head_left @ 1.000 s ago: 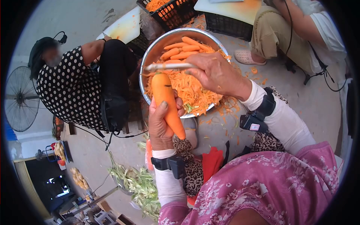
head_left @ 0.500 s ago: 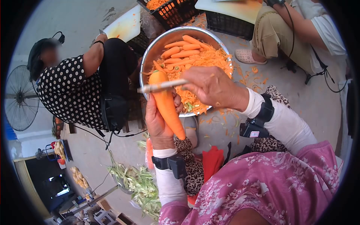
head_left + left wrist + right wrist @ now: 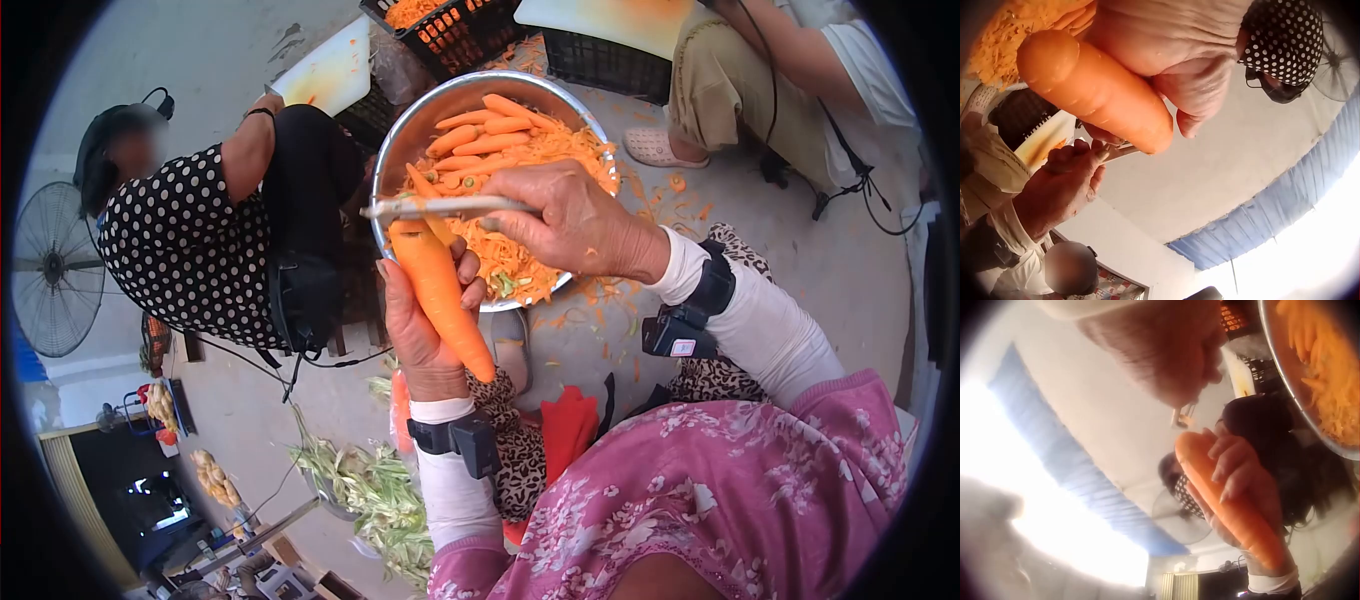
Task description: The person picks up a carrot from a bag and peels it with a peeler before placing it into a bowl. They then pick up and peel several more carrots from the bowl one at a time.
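In the head view my left hand (image 3: 412, 325) grips a large orange carrot (image 3: 440, 295), its thick end up toward the basin. My right hand (image 3: 580, 220) holds a peeler (image 3: 455, 207) crosswise right at the thick end of that carrot. Seen from the right wrist, the peeler's slotted head (image 3: 1183, 417) sticks out beyond the fingers, close to the carrot (image 3: 1222, 494). The left wrist view shows the smooth carrot (image 3: 1097, 87) lying across the left palm. Below the hands stands a metal basin (image 3: 392, 150) with whole carrots (image 3: 490, 143) and heaped peelings (image 3: 500, 245).
A person in a dotted top (image 3: 185, 230) sits at the left; another in tan trousers (image 3: 715, 90) is at the right. Black crates (image 3: 470, 40) and cutting boards (image 3: 325, 70) stand beyond the basin. Green husks (image 3: 370, 500) lie on the floor at lower left.
The peeler went down over the carrot's upper part, then came back up to its thick end. The carrot's thick end has shifted slightly left and down in the left hand.
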Action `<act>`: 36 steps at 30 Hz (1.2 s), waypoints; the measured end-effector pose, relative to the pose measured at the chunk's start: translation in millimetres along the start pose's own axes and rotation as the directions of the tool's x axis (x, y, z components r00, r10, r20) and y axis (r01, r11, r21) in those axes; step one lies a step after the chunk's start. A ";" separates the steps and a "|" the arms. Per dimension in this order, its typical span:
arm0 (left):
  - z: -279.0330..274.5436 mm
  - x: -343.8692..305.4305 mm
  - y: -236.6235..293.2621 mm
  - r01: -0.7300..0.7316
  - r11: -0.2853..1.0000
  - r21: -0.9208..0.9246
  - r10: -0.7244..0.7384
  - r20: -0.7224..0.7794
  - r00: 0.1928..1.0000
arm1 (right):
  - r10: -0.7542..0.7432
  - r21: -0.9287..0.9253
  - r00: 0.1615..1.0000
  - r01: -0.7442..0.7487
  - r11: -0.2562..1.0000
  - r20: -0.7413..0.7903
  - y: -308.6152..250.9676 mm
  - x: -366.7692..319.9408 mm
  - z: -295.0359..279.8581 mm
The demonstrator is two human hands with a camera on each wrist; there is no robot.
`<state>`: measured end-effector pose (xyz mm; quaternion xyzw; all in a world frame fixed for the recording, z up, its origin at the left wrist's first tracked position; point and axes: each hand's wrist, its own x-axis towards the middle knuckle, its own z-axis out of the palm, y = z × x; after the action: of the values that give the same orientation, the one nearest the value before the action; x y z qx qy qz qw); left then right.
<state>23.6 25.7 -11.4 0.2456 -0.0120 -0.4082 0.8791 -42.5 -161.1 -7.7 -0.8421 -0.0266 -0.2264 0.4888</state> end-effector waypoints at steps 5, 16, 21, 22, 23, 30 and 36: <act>-6.6 1.4 1.5 0.046 0.999 -0.012 -0.044 0.083 0.996 | -0.207 -0.059 0.968 0.201 0.978 -0.144 7.3 -4.6 16.9; 4.2 0.1 -1.7 -0.009 0.982 0.187 0.001 0.042 0.999 | 0.000 0.026 0.992 0.003 1.000 -0.130 7.3 -0.7 11.4; 0.2 1.0 1.4 0.031 0.998 0.061 -0.035 0.063 0.997 | -0.092 0.031 0.981 0.099 0.995 -0.170 2.0 -2.0 10.5; 0.1 1.1 1.7 0.030 0.999 0.046 -0.031 0.034 0.999 | -0.085 0.011 0.988 0.088 0.996 -0.131 1.5 -3.6 9.7; 0.2 1.5 1.9 0.028 0.999 0.046 -0.029 0.033 0.999 | -0.077 -0.010 0.993 0.076 0.997 -0.095 1.3 -4.5 9.4; -1.5 -2.2 3.2 0.044 0.978 0.202 -0.074 0.144 0.987 | -0.121 -0.219 0.987 0.095 0.971 -0.109 28.4 2.1 9.3; 10.0 0.8 -4.5 -0.020 0.978 0.207 -0.007 0.130 0.991 | 0.013 -0.070 0.987 -0.024 0.997 -0.158 15.7 6.2 -5.3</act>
<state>18.7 18.4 -4.7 0.3090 -0.1126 -0.4169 0.8474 -34.7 -174.8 -15.7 -0.8386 0.0281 -0.2885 0.4612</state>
